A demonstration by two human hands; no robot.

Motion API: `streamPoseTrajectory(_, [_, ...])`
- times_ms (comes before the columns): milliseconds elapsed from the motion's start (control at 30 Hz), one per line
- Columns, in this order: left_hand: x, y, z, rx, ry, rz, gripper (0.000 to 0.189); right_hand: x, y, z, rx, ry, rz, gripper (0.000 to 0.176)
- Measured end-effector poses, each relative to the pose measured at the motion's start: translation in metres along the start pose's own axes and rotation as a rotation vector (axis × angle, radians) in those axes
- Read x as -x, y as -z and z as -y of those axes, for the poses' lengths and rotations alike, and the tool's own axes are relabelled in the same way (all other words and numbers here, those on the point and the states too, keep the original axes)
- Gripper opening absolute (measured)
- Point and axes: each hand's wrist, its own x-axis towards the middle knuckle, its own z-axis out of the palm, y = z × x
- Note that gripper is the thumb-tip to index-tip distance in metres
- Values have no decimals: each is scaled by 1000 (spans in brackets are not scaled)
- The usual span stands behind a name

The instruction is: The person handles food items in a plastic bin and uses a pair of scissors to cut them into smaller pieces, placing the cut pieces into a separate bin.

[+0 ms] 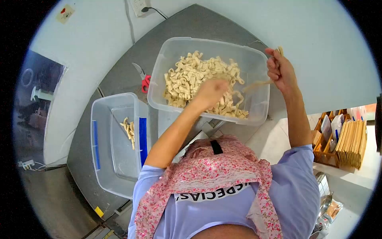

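While the person leans over the grey surface (119, 75), both bare arms reach into a big clear tub (254, 55) at the far side. The tub is about half full of pale dough twists (187, 79), heaped mostly toward its left and near walls.

The left hand (211, 93) is low over the heap, near the middle of the tub, touching or just above the twists. It is blurred, so I cannot tell whether its fingers are wide or closed on anything. The right hand (280, 69) is raised at the tub's right rim, fingers (272, 65) curled tight around a thin strip (258, 84) of dough. One end pokes out of the top of the fist. The rest trails left and down toward the heap, close to the left hand.

Left of the big tub, nearer the person, stands a small tub (99, 131) with blue bands on its sides. A few twists (129, 131) lie on its floor. Scissors (144, 79) with red handles lie on the surface between the two tubs, just beside the big one's left wall.

The person wears a pink flowered apron (207, 171) over a light blue shirt. Off to the right, well apart, a wooden rack (352, 139) holds upright brown packets.
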Motion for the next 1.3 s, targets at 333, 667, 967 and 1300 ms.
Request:
streamPoseTrajectory(333, [218, 20, 8, 887, 482, -737, 38, 18, 101, -44, 553, -288, -272, 34])
streamPoseTrajectory(667, [277, -5, 64, 2104, 241, -1544, 90, 35, 111, -62, 329, -648, -7, 36])
streamPoseTrajectory(967, [277, 1, 86, 1965, 94, -1690, 48, 31, 93, -69, 387, -555, 112, 43])
streamPoseTrajectory(1300, [326, 21, 84, 1758, 154, -1568, 35, 38, 101, -80, 223, -490, 32, 42])
